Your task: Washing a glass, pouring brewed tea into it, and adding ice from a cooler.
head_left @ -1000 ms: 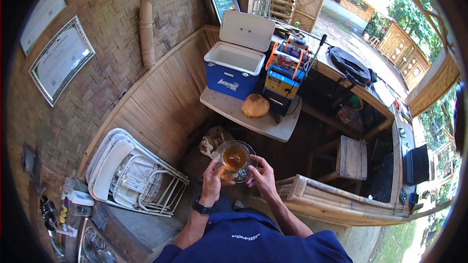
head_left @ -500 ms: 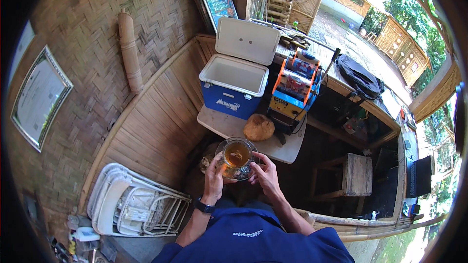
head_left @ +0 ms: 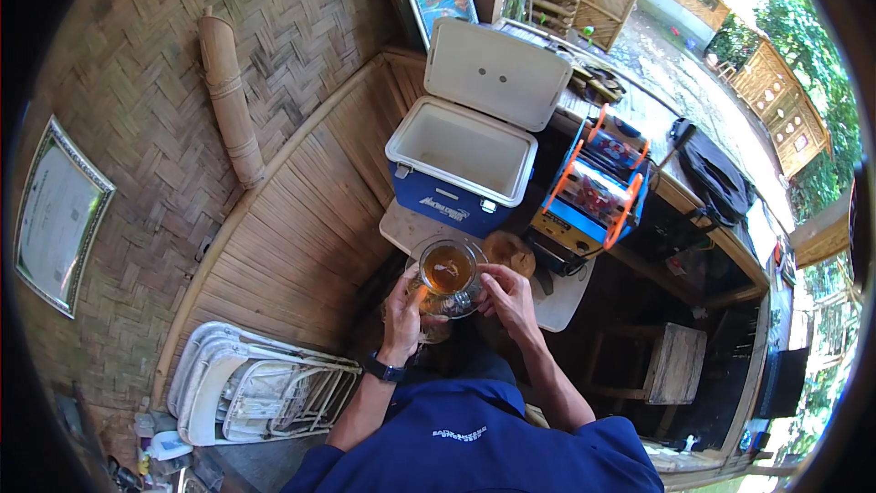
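A clear glass cup [head_left: 448,268] of amber-brown drink stands upright on a clear glass saucer [head_left: 464,301], held in front of my body. My left hand [head_left: 401,318] grips the saucer's left side, with its fingers partly under the glass. On the other side, the fingers of my right hand [head_left: 511,301] pinch the saucer's right edge close to the cup; exactly where they press is hard to see. Just beyond the cup, a rounded brown object [head_left: 509,253], perhaps a coconut, rests on a pale tabletop [head_left: 568,299].
An open blue cooler [head_left: 438,204] with a white lid sits on the tabletop. Right of it stands a blue and orange machine [head_left: 587,192] with a film roll. Folded white chairs [head_left: 260,383] lean at the lower left, and a wooden stool [head_left: 675,363] stands right. A black bag [head_left: 714,178] lies on the counter.
My view has shifted, so the cooler and machine appear lower and farther right. Both hands still hold the cup and saucer, now nearer the brown object in the picture and partly overlapping it.
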`<state>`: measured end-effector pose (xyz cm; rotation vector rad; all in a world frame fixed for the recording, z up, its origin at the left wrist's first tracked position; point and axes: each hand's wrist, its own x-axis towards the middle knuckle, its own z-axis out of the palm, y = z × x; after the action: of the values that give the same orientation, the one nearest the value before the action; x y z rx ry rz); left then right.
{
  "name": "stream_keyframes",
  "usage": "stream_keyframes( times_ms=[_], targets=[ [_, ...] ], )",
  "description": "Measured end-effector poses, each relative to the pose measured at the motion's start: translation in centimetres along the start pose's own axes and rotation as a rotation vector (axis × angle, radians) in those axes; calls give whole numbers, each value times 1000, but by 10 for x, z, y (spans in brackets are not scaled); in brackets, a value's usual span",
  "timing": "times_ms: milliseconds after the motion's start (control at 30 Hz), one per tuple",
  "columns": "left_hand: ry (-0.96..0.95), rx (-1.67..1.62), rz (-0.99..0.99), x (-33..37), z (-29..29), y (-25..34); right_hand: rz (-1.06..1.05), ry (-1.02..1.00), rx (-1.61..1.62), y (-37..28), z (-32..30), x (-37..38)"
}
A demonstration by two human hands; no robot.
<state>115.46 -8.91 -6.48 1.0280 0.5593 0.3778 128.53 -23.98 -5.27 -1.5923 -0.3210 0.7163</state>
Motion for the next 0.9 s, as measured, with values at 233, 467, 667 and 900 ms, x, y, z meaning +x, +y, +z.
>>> stream_keyframes(
  times_ms=[233,467,667,900],
  targets=[
    [80,-50,-22,81,23,0,-80,20,-108,-7,-33,113],
    [207,-89,-27,146,23,-11,-92,312,-147,-8,-47,244],
    [328,-104,-27,187,20,-12,112,334,-482,53,-38,367],
    [366,-88,-57,231,17,-10,407,-104,-1016,142,-12,434]
  ],
)
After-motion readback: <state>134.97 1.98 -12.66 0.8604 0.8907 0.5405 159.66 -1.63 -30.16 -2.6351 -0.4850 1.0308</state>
